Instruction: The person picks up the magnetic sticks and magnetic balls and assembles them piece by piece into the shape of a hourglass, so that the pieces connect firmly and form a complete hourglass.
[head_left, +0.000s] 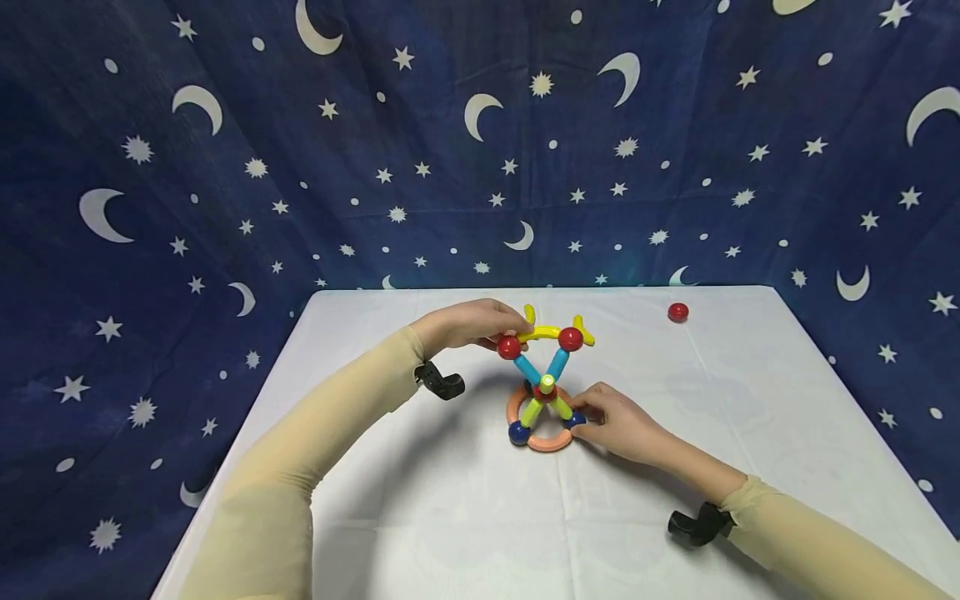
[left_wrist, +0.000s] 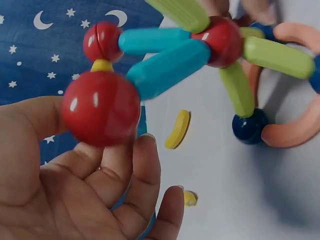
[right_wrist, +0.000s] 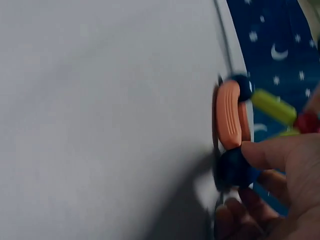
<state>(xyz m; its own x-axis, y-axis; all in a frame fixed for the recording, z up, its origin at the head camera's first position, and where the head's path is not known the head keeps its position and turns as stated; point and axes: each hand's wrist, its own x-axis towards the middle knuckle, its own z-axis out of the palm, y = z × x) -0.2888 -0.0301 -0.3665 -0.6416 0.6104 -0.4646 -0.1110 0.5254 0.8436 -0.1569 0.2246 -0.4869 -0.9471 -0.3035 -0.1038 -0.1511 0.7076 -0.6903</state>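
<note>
A magnetic stick-and-ball figure stands between my hands. Its base is a ring of orange curved sticks (head_left: 550, 442) joined by dark blue balls (head_left: 519, 432). Lime sticks (left_wrist: 277, 58) rise from there to a red centre ball (left_wrist: 220, 42). Two light-blue sticks (left_wrist: 170, 69) lead on to red balls (head_left: 571, 339), bridged by a yellow curved stick (head_left: 545, 332). At the upper left, my left hand (head_left: 480, 323) holds the nearer red ball (left_wrist: 101, 109) between thumb and fingers. Low on the right, my right hand (head_left: 618, 423) pinches a dark blue base ball (right_wrist: 234, 167).
A loose red ball (head_left: 678, 312) lies at the back right of the white table (head_left: 450, 517). Behind the figure lie a yellow curved stick (left_wrist: 178, 129) and another yellow piece (left_wrist: 190, 198), partly hidden by fingers. A dark blue star-and-moon cloth (head_left: 420, 150) hangs behind.
</note>
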